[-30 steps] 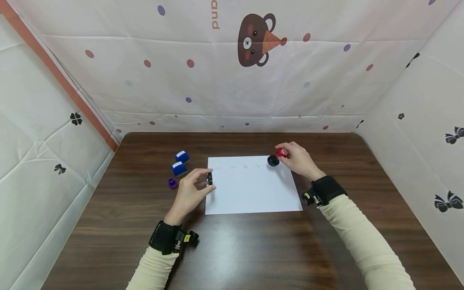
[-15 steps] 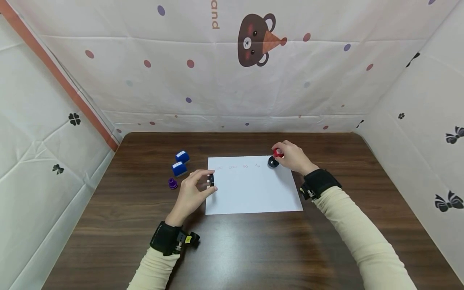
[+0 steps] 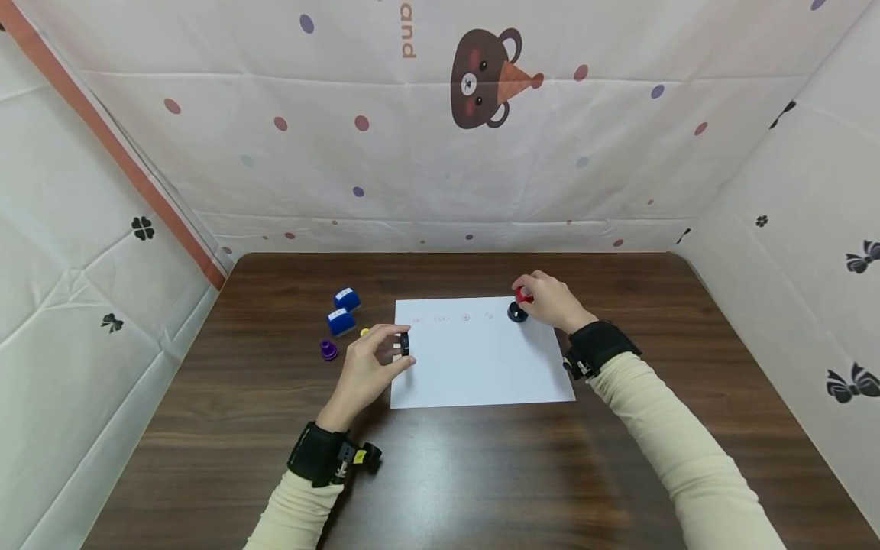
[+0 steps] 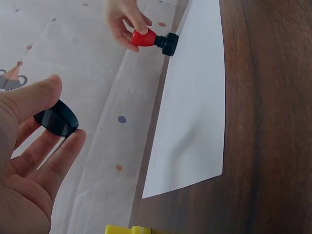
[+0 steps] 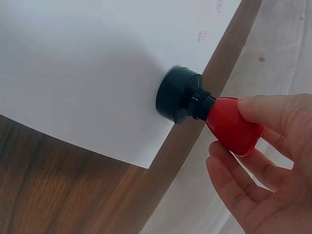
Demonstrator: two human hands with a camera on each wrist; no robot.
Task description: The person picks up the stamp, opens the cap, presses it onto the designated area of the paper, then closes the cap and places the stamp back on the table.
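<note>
My right hand (image 3: 552, 302) pinches the red handle of a stamp (image 5: 234, 124). The stamp's round black base (image 3: 518, 312) stands against the upper right part of a white sheet of paper (image 3: 481, 359). Between thumb and fingers of my left hand (image 3: 367, 367) is a round black cap (image 4: 59, 118), held above the left edge of the sheet. A row of small red prints (image 3: 465, 317) runs along the top of the paper; two of them show near the stamp in the right wrist view.
Two blue stamps (image 3: 340, 321) lie left of the paper, with a purple stamp (image 3: 328, 350) in front of them. A yellow object (image 4: 127, 229) is partly hidden by my left hand in the head view. A patterned cloth (image 3: 412, 176) rises behind the wooden table (image 3: 440, 473).
My right hand has brought the stamp slightly left and down, from tilted above the paper to its base against the sheet. My left hand with the cap has shifted slightly right.
</note>
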